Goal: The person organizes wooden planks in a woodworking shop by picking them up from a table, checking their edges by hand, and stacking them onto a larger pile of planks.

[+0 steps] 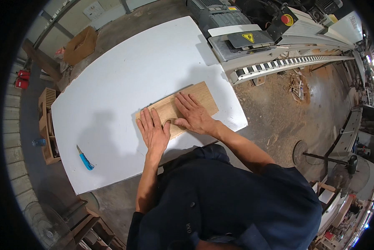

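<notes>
A light-brown wooden board lies flat near the front right of the white table. My left hand rests on the board's left part, fingers stretched out and a little apart. Over its middle my right hand lies flat, fingers extended toward the far edge. The two thumbs come close together between the hands. Neither hand is wrapped around anything. Off to the left on the same table lies a blue-handled utility knife, its blade pointing away from me.
A machine with a red emergency button and a conveyor track adjoins the table's far right. Wood scraps and sawdust cover the floor there. A standing fan is at the right. A cardboard box sits beyond the far left edge.
</notes>
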The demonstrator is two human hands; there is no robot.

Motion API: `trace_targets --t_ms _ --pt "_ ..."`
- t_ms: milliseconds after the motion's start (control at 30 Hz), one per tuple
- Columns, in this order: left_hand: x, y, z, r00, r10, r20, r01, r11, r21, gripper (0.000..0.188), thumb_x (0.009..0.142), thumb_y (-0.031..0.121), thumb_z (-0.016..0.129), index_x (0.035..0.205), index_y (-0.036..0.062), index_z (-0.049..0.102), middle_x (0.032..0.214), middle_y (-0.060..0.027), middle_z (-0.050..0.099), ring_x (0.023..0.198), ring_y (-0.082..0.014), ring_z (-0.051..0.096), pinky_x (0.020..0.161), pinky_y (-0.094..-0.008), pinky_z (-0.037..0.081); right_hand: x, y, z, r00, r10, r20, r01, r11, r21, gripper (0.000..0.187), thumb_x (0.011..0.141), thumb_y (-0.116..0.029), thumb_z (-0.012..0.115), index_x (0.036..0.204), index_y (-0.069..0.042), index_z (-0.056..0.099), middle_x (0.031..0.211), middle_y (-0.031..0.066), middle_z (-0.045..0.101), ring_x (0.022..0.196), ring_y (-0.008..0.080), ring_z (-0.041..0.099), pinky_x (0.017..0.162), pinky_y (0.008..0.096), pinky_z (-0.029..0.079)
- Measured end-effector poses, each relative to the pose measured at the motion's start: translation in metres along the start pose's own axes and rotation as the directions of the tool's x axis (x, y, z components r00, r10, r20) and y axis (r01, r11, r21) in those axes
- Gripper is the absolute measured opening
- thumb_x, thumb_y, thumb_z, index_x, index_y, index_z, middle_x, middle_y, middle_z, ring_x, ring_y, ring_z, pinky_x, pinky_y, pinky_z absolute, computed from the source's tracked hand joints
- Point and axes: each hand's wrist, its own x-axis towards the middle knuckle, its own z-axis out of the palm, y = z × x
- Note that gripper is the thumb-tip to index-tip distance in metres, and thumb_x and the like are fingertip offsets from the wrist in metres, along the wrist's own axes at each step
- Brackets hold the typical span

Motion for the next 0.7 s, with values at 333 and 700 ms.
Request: trace_targets --t_ms 333,700 --pt "0.0 -0.002 -0.005 0.999 0.003 -0.033 -0.005 0.998 -0.06 0.077 0.095 0.038 0.06 0.148 -0.0091 0.032 0.156 -0.034 0.023 0.148 -0.0459 0.015 0.121 -0.0549 0.01 -0.009 0.126 0.002 0.902 0.397 -0.171 -0.389 0.918 0.079 0.071 0.099 -0.053 0.049 0.133 0.01 0.049 0.122 0.0284 0.062 0.113 0.0483 0.056 0.097 0.0483 0.044" --pt "0.005 -0.063 -0.023 0.742 -0.334 0.581 0.643 0.107 -0.759 0.056 0.091 0.028 0.072 0.128 -0.0107 0.055 0.114 -0.0192 0.067 0.103 -0.0227 0.064 0.088 -0.0348 0.051 -0.006 0.08 -0.011 0.701 0.605 0.378 -0.682 0.412 0.605 0.056 0.093 -0.052 0.066 0.089 0.003 0.065 0.067 0.0056 0.06 0.055 0.014 0.056 0.045 0.0303 0.046"
